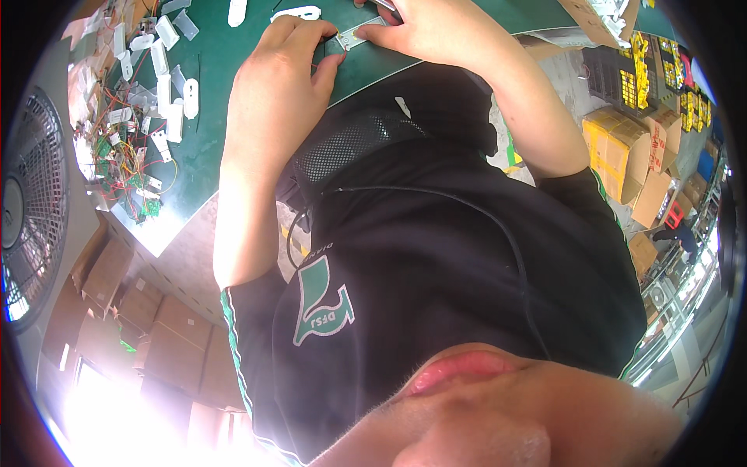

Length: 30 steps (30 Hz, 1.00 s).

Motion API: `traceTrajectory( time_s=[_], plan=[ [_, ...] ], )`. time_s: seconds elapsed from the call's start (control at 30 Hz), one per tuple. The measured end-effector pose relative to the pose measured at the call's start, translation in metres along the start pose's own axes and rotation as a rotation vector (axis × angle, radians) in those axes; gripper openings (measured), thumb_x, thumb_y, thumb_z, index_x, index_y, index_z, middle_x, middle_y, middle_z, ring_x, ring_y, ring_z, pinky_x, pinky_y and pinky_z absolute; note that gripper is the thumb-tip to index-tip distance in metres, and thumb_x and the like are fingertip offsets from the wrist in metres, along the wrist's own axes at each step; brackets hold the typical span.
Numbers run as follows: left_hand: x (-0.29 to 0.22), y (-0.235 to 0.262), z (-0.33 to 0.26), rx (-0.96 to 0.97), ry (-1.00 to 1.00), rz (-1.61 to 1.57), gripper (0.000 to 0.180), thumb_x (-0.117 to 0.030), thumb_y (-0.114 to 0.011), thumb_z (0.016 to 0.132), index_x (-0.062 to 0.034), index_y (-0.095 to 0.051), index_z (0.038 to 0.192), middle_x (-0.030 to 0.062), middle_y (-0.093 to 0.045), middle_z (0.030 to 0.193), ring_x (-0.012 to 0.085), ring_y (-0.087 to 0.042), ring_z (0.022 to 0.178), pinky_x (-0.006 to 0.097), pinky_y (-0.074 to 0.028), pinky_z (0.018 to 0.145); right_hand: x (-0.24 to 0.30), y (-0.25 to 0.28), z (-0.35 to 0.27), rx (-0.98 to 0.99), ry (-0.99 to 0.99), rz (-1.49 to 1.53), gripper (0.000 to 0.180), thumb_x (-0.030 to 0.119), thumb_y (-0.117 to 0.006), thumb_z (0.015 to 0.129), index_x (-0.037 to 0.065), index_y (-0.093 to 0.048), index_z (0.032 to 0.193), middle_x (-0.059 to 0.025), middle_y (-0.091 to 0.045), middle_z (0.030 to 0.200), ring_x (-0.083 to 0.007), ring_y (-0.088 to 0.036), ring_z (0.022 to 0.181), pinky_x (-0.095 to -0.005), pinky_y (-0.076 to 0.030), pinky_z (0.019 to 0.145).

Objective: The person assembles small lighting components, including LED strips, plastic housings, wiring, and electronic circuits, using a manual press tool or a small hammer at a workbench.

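A small pale flat strip [360, 36], like a circuit board, lies between my hands near the table's edge. My left hand [286, 66] is at its left end, index finger bent against it and thumb just below. Short dark and red wire ends [343, 56] show by these fingertips. My right hand [424, 33] presses its thumb on the strip's right part. A slim dark tool [388, 6] sticks out of the right hand's curled fingers at the upper edge; its kind cannot be made out. A white oval casing [299, 13] with slots lies just beyond the left hand.
The green tabletop [208, 86] holds several white casings [164, 95] and a tangle of wired green boards [146, 183] on the left. A fan [33, 206] stands at far left. An open carton [595, 19] sits at the right; more cartons [617, 152] stand on the floor.
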<state>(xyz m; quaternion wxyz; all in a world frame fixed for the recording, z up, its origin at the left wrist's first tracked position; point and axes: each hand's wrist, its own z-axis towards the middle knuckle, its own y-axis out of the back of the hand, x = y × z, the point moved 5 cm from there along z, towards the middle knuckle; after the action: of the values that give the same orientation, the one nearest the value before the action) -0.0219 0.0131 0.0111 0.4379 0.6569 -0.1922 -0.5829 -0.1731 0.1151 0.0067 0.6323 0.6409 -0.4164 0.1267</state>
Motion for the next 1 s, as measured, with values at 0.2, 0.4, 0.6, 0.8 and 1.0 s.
traceTrajectory(
  time_s=[0.2, 0.4, 0.6, 0.8, 1.0],
  plan=[
    [-0.001, 0.001, 0.010, -0.101, -0.163, 0.022, 0.022, -0.009, -0.074, 0.090, -0.0047, -0.071, 0.111, 0.0097, -0.071, 0.096, 0.0233, -0.070, 0.084, 0.034, -0.056, 0.075, 0.003, 0.003, 0.010, 0.123, -0.024, -0.090, 0.040, 0.018, -0.075, 0.085, -0.003, -0.053, 0.111, -0.0292, -0.068, 0.098, -0.0475, -0.066, 0.098, -0.0506, -0.052, 0.082],
    [0.009, -0.003, 0.023, -0.032, -0.042, -0.040, 0.011, -0.010, -0.071, 0.092, -0.0047, -0.072, 0.102, 0.0090, -0.071, 0.089, 0.0256, -0.070, 0.084, 0.034, -0.055, 0.075, 0.004, 0.001, 0.013, 0.136, -0.002, -0.112, 0.038, 0.016, -0.073, 0.086, -0.004, -0.053, 0.110, -0.0318, -0.067, 0.097, -0.0489, -0.066, 0.098, -0.0517, -0.052, 0.082],
    [0.001, -0.006, 0.026, -0.153, -0.174, 0.174, 0.010, -0.015, -0.072, 0.091, -0.0054, -0.072, 0.094, 0.0103, -0.069, 0.088, 0.0296, -0.067, 0.086, 0.041, -0.053, 0.081, 0.002, 0.001, 0.011, 0.082, 0.026, -0.116, 0.036, 0.015, -0.071, 0.085, -0.005, -0.053, 0.110, -0.0325, -0.067, 0.096, -0.0492, -0.066, 0.098, -0.0523, -0.053, 0.082],
    [-0.013, 0.004, 0.009, -0.372, -0.158, 0.391, 0.009, -0.017, -0.076, 0.087, -0.0126, -0.072, 0.094, 0.0040, -0.068, 0.100, 0.0281, -0.064, 0.095, 0.041, -0.047, 0.087, 0.003, 0.002, 0.008, 0.049, 0.059, -0.089, 0.037, 0.014, -0.071, 0.086, -0.005, -0.053, 0.111, -0.0326, -0.068, 0.096, -0.0495, -0.066, 0.096, -0.0525, -0.053, 0.081],
    [-0.013, -0.003, -0.015, -0.273, -0.211, 0.304, 0.015, -0.020, -0.081, 0.080, -0.0124, -0.074, 0.091, -0.0011, -0.066, 0.108, 0.0241, -0.060, 0.106, 0.043, -0.038, 0.096, 0.001, 0.001, 0.009, 0.068, 0.046, -0.106, 0.036, 0.015, -0.072, 0.086, -0.005, -0.053, 0.109, -0.0318, -0.068, 0.095, -0.0487, -0.067, 0.094, -0.0527, -0.054, 0.079]
  ],
)
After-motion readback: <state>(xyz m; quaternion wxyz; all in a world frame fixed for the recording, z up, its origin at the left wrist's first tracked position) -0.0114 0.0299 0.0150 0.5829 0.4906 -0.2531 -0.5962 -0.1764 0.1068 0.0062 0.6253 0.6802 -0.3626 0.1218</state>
